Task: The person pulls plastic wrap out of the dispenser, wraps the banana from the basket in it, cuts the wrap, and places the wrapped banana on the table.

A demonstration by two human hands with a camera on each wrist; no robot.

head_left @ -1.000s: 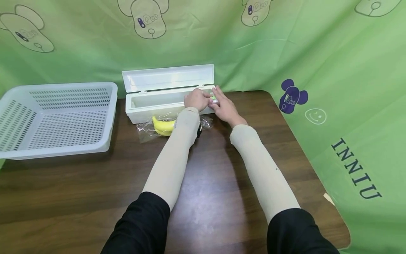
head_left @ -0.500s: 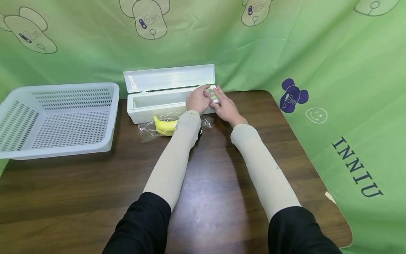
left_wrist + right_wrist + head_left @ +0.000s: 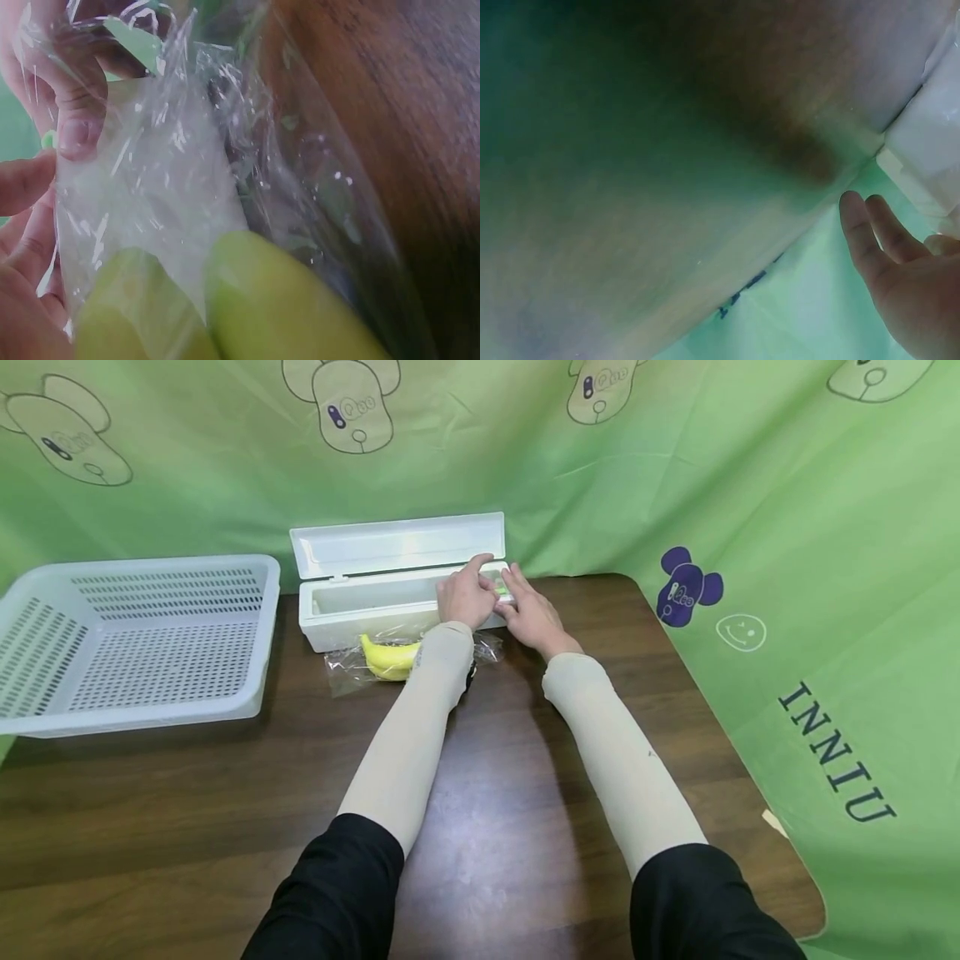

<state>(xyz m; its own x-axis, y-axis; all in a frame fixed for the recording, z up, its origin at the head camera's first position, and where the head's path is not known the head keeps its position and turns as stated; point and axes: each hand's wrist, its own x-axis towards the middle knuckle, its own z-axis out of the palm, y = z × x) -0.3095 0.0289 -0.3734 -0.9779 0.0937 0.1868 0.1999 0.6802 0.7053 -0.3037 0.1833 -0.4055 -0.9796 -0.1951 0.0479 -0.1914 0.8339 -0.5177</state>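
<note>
A long white box [image 3: 360, 622] stands at the back of the table, its hinged lid [image 3: 401, 545] raised. My left hand [image 3: 463, 597] is over the front and right part of the box, index finger lifted. My right hand [image 3: 532, 617] lies at the right end of the box with straight fingers. Between the hands shows a small white-and-green thing [image 3: 502, 591], mostly hidden; I cannot tell whether the left fingers pinch it. Yellow bananas [image 3: 388, 660] in a clear plastic bag [image 3: 345, 675] lie before the box, partly behind my left forearm.
To the left stands a large white perforated basket [image 3: 258, 635]. Behind the box hangs a green printed cloth [image 3: 480, 468], which also runs down the right side. The brown wooden table [image 3: 510, 827] has a rounded right edge.
The left index finger has lifted over the box end, showing more of the white-and-green thing. The right hand stays in place. Box, bag and basket have not moved.
</note>
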